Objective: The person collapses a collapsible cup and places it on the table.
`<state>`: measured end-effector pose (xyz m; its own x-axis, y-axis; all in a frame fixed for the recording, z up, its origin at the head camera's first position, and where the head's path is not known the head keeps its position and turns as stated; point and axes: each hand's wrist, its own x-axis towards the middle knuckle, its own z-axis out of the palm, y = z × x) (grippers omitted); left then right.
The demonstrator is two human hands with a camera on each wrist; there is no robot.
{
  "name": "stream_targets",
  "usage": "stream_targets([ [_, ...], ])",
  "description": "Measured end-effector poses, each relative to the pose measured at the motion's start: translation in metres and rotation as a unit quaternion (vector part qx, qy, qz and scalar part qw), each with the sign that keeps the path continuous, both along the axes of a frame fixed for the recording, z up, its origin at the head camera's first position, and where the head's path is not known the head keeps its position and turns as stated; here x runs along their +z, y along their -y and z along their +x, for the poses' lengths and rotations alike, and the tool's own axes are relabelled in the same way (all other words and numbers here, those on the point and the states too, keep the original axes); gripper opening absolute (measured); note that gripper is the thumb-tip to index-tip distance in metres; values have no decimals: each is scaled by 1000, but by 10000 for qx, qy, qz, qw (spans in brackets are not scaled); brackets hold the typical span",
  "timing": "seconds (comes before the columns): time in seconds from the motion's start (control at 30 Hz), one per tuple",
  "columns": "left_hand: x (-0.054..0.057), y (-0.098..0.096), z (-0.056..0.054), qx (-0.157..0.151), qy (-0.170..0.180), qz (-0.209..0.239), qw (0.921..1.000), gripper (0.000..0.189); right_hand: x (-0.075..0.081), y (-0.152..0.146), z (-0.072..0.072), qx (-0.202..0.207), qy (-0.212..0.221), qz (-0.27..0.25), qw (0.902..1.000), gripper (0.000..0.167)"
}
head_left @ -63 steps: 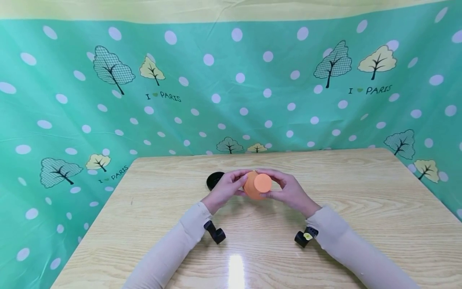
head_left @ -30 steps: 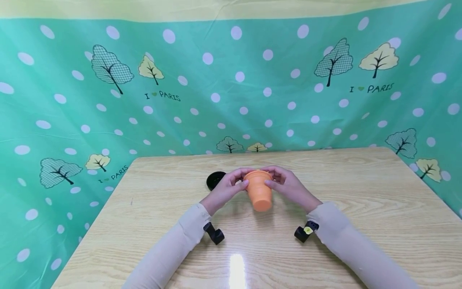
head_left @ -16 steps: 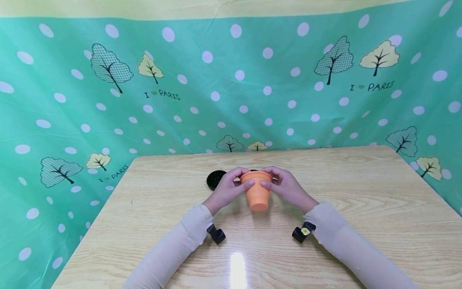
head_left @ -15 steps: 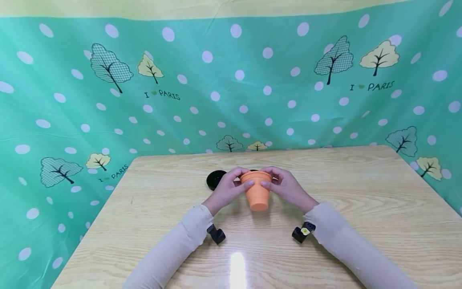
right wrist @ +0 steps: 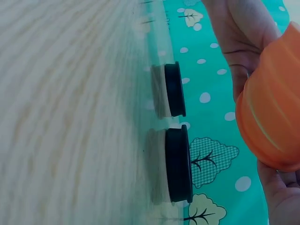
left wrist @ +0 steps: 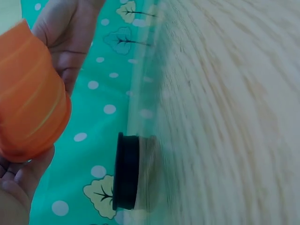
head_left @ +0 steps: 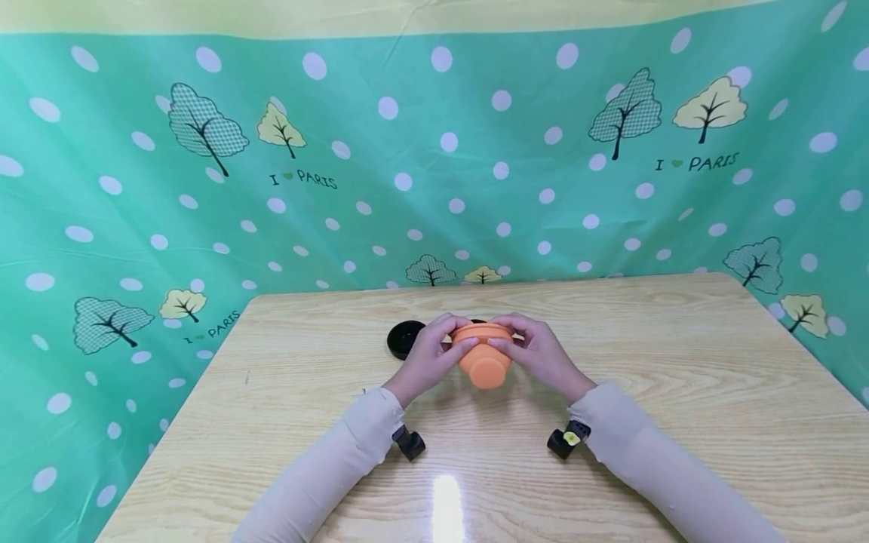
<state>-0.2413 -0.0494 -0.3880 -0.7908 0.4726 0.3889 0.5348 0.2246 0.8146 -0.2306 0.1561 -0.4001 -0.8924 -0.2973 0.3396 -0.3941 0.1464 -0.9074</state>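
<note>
Before me a soft orange collapsible cup (head_left: 487, 371) is held up over the table, its base tilted toward the head camera and its mouth facing away. My left hand (head_left: 429, 356) grips the rim from the left, thumb on the near wall. From the right my right hand (head_left: 540, 354) grips the same rim, its thumb close to the other. Most of the fingers are hidden behind the cup. Ridged folds mark the cup wall (left wrist: 33, 93) in the left wrist view. The inside of the cup is out of sight.
A round black lid-like piece (head_left: 403, 339) lies on the wooden table (head_left: 326, 422) beside my left hand. A second black piece (right wrist: 174, 90) shows in the right wrist view, mostly hidden behind the cup from the head. A green dotted curtain (head_left: 475, 113) hangs behind.
The cup first showed its base to the head camera, then swung to show its full side. Now its base faces up toward me again and it looks shorter. Both hands keep hold.
</note>
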Motion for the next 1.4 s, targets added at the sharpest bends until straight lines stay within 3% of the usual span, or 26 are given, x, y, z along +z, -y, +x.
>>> stream_targets([
  [0.13, 18, 0, 12, 129, 91, -58, 9999, 23, 0, 0, 1, -174, -89, 24, 9998, 26],
  [0.33, 20, 1, 10, 104, 747, 221, 9969, 30, 0, 0, 1, -433, -251, -13, 9987, 27],
  [0.47, 20, 2, 7, -108, 1212, 480, 9914, 34, 2, -1, 0, -622, -270, -233, 9974, 30],
  [0.67, 4, 2, -6, -407, 1472, 866, 9845, 35, 4, -3, -2, -704, -323, -618, 9951, 31],
  [0.83, -4, 0, -10, -394, 1243, 1028, 9861, 35, 2, -3, -3, -665, -415, -759, 9940, 32],
  [0.97, -6, -3, -8, -251, 837, 902, 9921, 32, 1, -3, -3, -713, -461, -821, 9930, 31],
  [1.17, 6, -7, 3, 95, 117, 638, 9979, 25, 1, -1, -1, -774, -395, -504, 9949, 30],
  [1.27, 15, -7, 8, 233, 112, 593, 9979, 26, 2, -2, 0, -742, -186, -363, 9964, 30],
  [1.4, 17, -4, 8, 347, 326, 554, 9973, 30, 3, -3, 0, -517, 54, -263, 9983, 27],
])
